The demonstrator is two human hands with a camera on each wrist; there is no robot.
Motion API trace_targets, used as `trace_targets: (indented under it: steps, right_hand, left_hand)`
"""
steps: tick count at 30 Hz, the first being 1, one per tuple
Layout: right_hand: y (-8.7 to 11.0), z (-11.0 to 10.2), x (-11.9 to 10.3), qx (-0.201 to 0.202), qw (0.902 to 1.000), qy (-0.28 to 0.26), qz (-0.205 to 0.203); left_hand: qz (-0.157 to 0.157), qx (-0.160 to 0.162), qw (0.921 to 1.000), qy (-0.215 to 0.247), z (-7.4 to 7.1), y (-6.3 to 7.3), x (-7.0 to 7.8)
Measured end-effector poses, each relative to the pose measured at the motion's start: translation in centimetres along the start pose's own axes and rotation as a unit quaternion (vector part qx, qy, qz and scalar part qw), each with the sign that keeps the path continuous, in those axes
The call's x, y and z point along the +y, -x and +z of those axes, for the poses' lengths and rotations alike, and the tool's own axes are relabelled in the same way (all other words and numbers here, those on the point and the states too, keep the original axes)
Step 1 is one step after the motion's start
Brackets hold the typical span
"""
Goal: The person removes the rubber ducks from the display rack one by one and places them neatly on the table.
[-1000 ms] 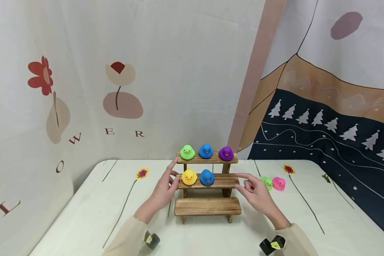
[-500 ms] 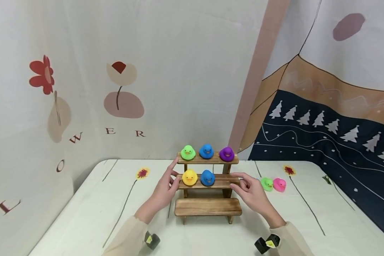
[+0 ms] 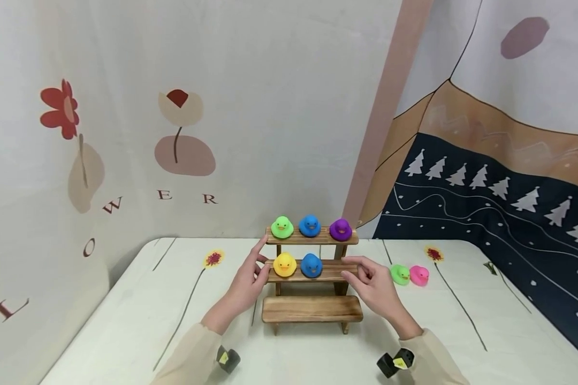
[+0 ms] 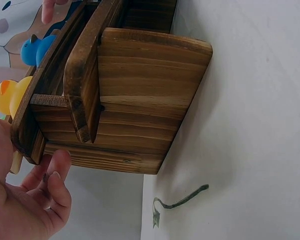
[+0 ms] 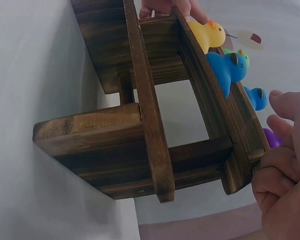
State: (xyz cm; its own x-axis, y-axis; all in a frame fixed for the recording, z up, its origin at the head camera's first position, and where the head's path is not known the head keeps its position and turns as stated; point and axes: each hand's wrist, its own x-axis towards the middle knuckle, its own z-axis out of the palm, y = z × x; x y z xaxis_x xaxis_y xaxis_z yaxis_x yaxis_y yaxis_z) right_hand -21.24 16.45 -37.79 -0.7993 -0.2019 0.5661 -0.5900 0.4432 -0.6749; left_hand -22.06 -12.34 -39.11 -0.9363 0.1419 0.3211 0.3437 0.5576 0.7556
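A three-tier wooden stand (image 3: 313,307) faces me. Its top shelf bears a green duck (image 3: 282,228), a blue duck (image 3: 310,226) and a purple duck (image 3: 340,230). On the middle shelf sit a yellow duck (image 3: 284,265) and another blue duck (image 3: 311,266), with bare wood to their right. My left hand (image 3: 244,282) is at the stand's left side, index finger reaching to the top shelf, thumb at the middle shelf's end. Over the right part of the middle shelf, my right hand (image 3: 377,289) has thumb and index apart, nothing between them; its other fingers curl loosely.
Behind my right hand, a green duck (image 3: 400,275) and a pink duck (image 3: 419,276) sit side by side on the flower-printed cloth (image 3: 212,321). A printed backdrop (image 3: 289,107) rises behind the table.
My right hand has moved left from the middle shelf's right end toward the blue duck, keeping its shape. The left hand and the ducks stay put.
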Motion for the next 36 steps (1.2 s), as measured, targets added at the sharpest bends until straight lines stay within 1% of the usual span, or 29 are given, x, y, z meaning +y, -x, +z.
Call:
trace_targets:
  steps: [5, 9, 13, 16, 20, 25, 36]
  right_hand:
    - [-0.4, 0.4, -1.3, 0.014, 0.9989, 0.014, -0.043]
    - [-0.7, 0.8, -1.1, 0.014, 0.9977, 0.015, -0.064]
    - [-1.0, 1.3, -0.2, -0.012, 0.9986, 0.006, -0.052]
    - [-1.2, 1.5, 0.0, -0.03, 0.9985, 0.001, -0.047]
    - [-1.6, 1.7, -0.1, -0.043, 0.998, 0.001, -0.047]
    - [-1.9, 1.8, -0.4, -0.056, 0.9978, 0.003, -0.034]
    - [-2.2, 2.2, -0.9, -0.097, 0.9952, -0.008, -0.014]
  left_hand:
    - [0.004, -0.001, 1.0, 0.0, 0.0, 0.0, 0.0]
    - [0.002, 0.0, 1.0, 0.003, 0.0, 0.1, 0.0]
    - [0.002, 0.0, 1.0, 0.002, 0.0, 0.1, -0.1]
    - [0.002, -0.001, 1.0, 0.004, 0.0, 0.1, -0.1]
    - [0.003, 0.0, 1.0, 0.006, 0.0, 0.1, 0.0]
    - [0.008, 0.001, 1.0, 0.005, 0.1, -0.1, 0.0]
    - [0.004, 0.0, 1.0, 0.006, 0.0, 0.1, 0.1]
